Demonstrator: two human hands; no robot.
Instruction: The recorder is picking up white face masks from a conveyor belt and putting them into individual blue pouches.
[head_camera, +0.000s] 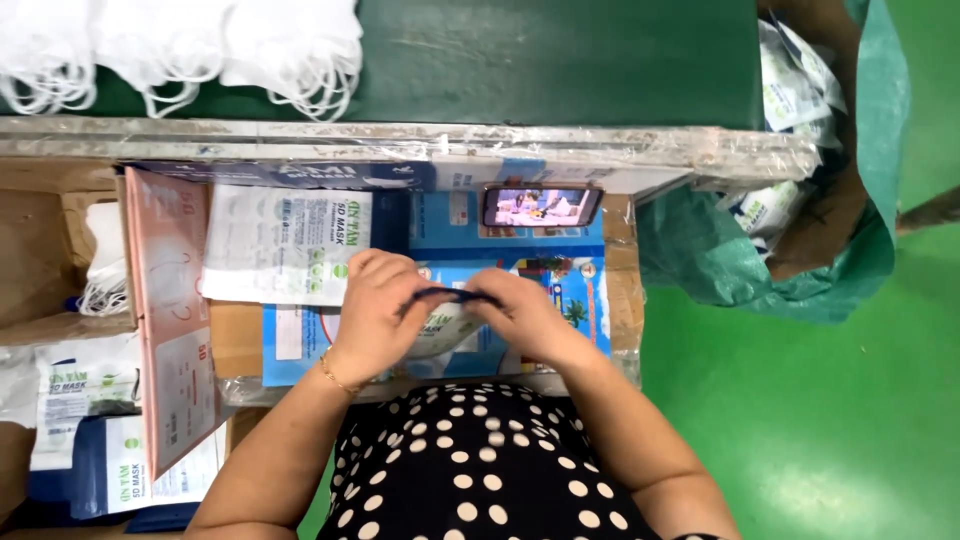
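Both hands, left (372, 300) and right (520, 310), pinched shut on thin, limp dark elastic strap (452, 293), light and soft, ends at nine and three o'clock.

bench (560, 60): matt green cloth-like top | bench edge wrap (740, 150): glossy clear plastic film | floor (830, 400): glossy green | box (175, 300) left of phone (541, 206): smooth pink card | phone: glossy screen

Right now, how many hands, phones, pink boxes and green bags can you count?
Hands: 2, the left hand and the right hand, both gripping a dark blue mask
Phones: 1, the phone
Pink boxes: 1, the pink box
Green bags: 1, the green bag
Total: 5
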